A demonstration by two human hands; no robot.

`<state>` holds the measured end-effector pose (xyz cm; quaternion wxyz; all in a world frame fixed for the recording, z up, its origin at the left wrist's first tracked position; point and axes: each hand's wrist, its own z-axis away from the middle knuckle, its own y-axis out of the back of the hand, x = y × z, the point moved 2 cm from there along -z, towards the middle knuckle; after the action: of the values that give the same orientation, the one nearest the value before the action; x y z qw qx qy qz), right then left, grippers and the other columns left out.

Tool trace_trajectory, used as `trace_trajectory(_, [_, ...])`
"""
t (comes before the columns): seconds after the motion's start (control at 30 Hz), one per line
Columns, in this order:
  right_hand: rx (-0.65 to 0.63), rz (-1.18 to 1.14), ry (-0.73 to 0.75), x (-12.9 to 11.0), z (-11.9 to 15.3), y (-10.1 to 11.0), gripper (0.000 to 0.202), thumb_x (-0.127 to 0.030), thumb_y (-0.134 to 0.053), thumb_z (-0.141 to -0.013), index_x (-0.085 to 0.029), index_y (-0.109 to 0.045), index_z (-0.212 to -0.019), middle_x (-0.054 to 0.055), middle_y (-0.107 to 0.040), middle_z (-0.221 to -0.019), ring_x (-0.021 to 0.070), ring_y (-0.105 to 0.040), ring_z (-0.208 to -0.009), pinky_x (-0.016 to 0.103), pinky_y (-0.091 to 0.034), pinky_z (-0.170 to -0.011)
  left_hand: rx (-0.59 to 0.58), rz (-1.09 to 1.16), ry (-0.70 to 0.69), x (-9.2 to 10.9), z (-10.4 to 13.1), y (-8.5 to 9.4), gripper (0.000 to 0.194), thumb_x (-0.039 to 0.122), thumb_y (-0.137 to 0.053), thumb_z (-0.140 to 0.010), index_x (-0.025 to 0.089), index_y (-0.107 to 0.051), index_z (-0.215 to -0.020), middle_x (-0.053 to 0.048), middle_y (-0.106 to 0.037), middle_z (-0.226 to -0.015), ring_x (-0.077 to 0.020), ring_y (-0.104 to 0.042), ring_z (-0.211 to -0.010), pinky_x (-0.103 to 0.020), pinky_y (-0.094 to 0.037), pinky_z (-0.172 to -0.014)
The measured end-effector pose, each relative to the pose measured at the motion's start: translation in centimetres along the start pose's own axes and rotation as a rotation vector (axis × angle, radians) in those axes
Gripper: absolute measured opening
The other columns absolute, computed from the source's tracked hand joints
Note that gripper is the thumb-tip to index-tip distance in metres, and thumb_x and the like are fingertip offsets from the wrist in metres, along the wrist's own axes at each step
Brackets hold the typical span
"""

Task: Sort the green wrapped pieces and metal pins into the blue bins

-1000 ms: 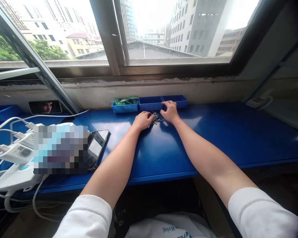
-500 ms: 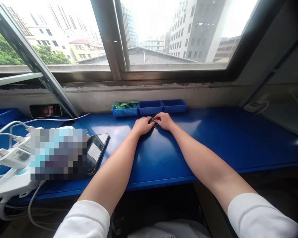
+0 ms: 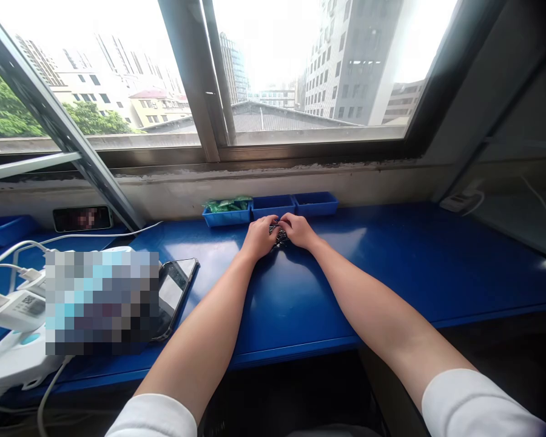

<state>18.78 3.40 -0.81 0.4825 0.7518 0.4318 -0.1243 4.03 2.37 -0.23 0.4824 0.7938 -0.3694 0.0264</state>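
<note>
On the blue tabletop (image 3: 291, 303), both my hands meet at a small cluster of dark, shiny, thin metal-looking pieces (image 3: 281, 237), too small to name. My left hand (image 3: 258, 237) curls round the cluster from the left, thumb and fingers closed in on it. From the right, my right hand (image 3: 299, 230) bends its fingers onto the same pieces, its fingertips close to those of the left. Just behind the hands stand a blue bin with green packets (image 3: 227, 205), a middle blue bin (image 3: 267, 209) and a right blue bin (image 3: 318, 207).
At the left lie a phone (image 3: 177, 291), a white power strip (image 3: 13, 358) with chargers and cables, and a blurred-out patch. Another phone (image 3: 82, 218) leans near the wall beside a metal shelf post (image 3: 91, 164). A blue tray (image 3: 6, 230) sits at the far left.
The view has tilted up slightly, so everything sits a little lower. My hands stay at the cluster, their fingers shifted, and more of the pieces shows between them.
</note>
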Motion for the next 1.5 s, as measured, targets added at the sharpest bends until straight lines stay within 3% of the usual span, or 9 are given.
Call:
trace_trajectory(0.27, [0.083,0.101,0.005,-0.9,-0.2,0.2,0.042,-0.040,-0.033,-0.092,-0.020,-0.052,-0.060,0.004,-0.060,-0.062,0.0147,-0.051,-0.059,0.027,-0.032,-0.059,-0.001,-0.032,-0.046,1.2,0.0,0.5,0.029,0.023,-0.047,-0.087,0.020,-0.057,-0.114,-0.008,-0.071,-0.096,-0.0238,-0.064,-0.091,-0.034,-0.044,-0.085])
trace_trajectory(0.47, [0.090,-0.103,-0.025,-1.4,0.1,0.6,0.056,-0.059,-0.033,-0.088,-0.019,-0.055,-0.056,0.002,-0.059,-0.058,0.0139,-0.052,-0.057,0.026,-0.035,-0.058,-0.027,-0.013,0.037,1.4,0.1,0.3,0.019,0.024,-0.044,-0.089,0.021,-0.058,-0.101,-0.009,-0.071,-0.093,-0.0242,-0.065,-0.091,-0.032,-0.044,-0.080])
trace_trajectory(0.63, [0.068,-0.500,-0.162,-1.4,-0.1,0.5,0.042,-0.059,-0.050,-0.079,-0.019,-0.057,-0.067,0.001,-0.064,-0.067,0.0126,-0.055,-0.057,0.025,-0.041,-0.055,0.130,0.363,0.250,0.7,-0.4,0.5,0.020,0.034,-0.045,-0.090,0.021,-0.057,-0.097,-0.006,-0.071,-0.093,-0.0193,-0.065,-0.088,-0.028,-0.047,-0.075])
trace_trajectory(0.8, [-0.075,-0.922,-0.261,-2.3,-0.2,0.5,0.031,-0.046,-0.059,-0.072,-0.021,-0.059,-0.090,0.004,-0.070,-0.087,0.0158,-0.063,-0.068,0.024,-0.044,-0.052,0.208,0.800,0.227,0.0,-1.1,0.3,0.021,0.036,-0.059,-0.081,0.016,-0.063,-0.087,-0.008,-0.068,-0.108,-0.0206,-0.054,-0.116,-0.029,-0.044,-0.092])
trace_trajectory(0.9, [-0.120,-0.995,-0.262,-2.8,0.1,0.7,0.031,-0.044,-0.055,-0.075,-0.021,-0.063,-0.094,0.005,-0.070,-0.093,0.0170,-0.064,-0.074,0.026,-0.047,-0.056,0.234,0.899,0.283,-0.3,-1.1,0.3,0.031,0.041,-0.065,-0.075,0.014,-0.067,-0.091,-0.010,-0.065,-0.116,-0.0228,-0.055,-0.114,-0.033,-0.043,-0.095])
trace_trajectory(1.07, [-0.075,-1.038,-0.275,-2.8,0.6,0.9,0.030,-0.038,-0.057,-0.073,-0.020,-0.068,-0.093,0.005,-0.070,-0.100,0.0172,-0.065,-0.077,0.026,-0.048,-0.057,0.248,0.940,0.337,0.0,-0.8,0.2,0.042,0.048,-0.069,-0.068,0.014,-0.069,-0.094,-0.011,-0.065,-0.116,-0.0243,-0.058,-0.109,-0.036,-0.044,-0.095])
trace_trajectory(1.3, [0.104,-0.878,-0.296,-2.2,-0.1,0.7,0.035,-0.038,-0.060,-0.070,-0.018,-0.070,-0.097,0.006,-0.070,-0.099,0.0181,-0.064,-0.079,0.026,-0.047,-0.060,0.301,0.874,0.397,-0.6,-0.8,0.3,0.039,0.044,-0.067,-0.071,0.014,-0.065,-0.095,-0.009,-0.069,-0.100,-0.0205,-0.063,-0.096,-0.032,-0.047,-0.088])
trace_trajectory(1.4, [0.234,-0.531,-0.295,-1.5,-0.5,1.1,0.035,-0.036,-0.061,-0.069,-0.019,-0.071,-0.099,0.004,-0.071,-0.095,0.0186,-0.064,-0.085,0.030,-0.048,-0.075,0.396,0.621,0.519,-1.9,-0.5,1.1,0.030,0.039,-0.061,-0.075,0.016,-0.065,-0.094,-0.008,-0.069,-0.097,-0.0207,-0.062,-0.095,-0.032,-0.046,-0.086])
trace_trajectory(1.5, [0.266,-0.096,-0.312,-1.0,-0.9,1.5,0.039,-0.030,-0.057,-0.071,-0.021,-0.070,-0.106,0.003,-0.071,-0.091,0.0208,-0.061,-0.093,0.033,-0.045,-0.089,0.351,0.253,0.589,-2.8,-0.2,2.0,0.021,0.026,-0.056,-0.076,0.018,-0.065,-0.092,-0.008,-0.067,-0.100,-0.0226,-0.060,-0.099,-0.034,-0.042,-0.090])
